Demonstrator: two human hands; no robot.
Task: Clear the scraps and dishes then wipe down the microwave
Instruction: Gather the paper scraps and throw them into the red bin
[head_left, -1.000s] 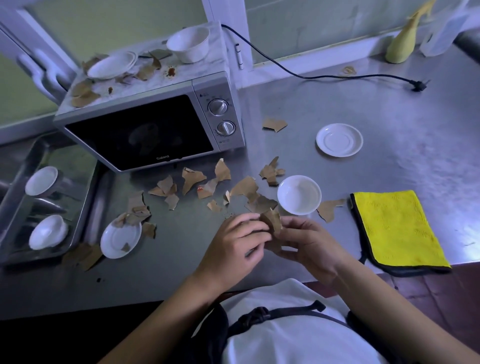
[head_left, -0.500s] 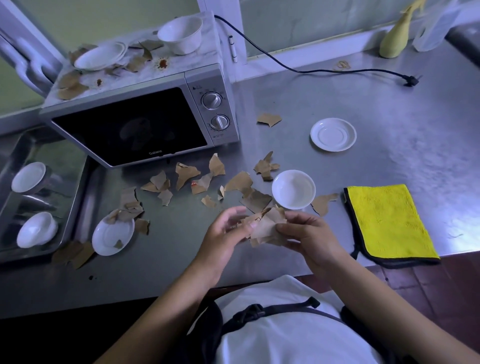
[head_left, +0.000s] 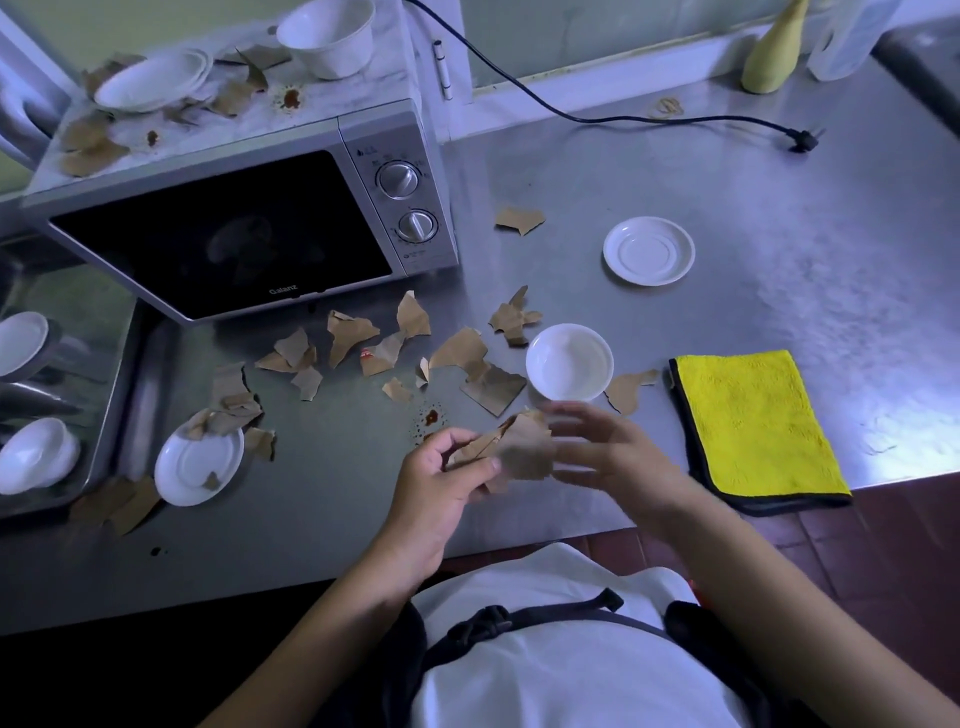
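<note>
scraps of torn brown paper, ragged-edged and creased, bunched in the left hand: thumb and curled fingers pinch the wad just above the steel counter. right hand just beside the wad, motion-blurred, fingers loose and spread; cannot tell if they touch the paper.

loose scraps lie flat and scattered on the brushed metal in front of the microwave, a silver box with a glossy black door and two round knobs. its pale top carries more scraps, a shallow white plate, a deep white bowl and a brown stain.

small round white bowl stands just beyond the hands. smooth white saucer sits further back. fluffy yellow cloth, dark-edged and folded, lies near the counter's front edge.
</note>
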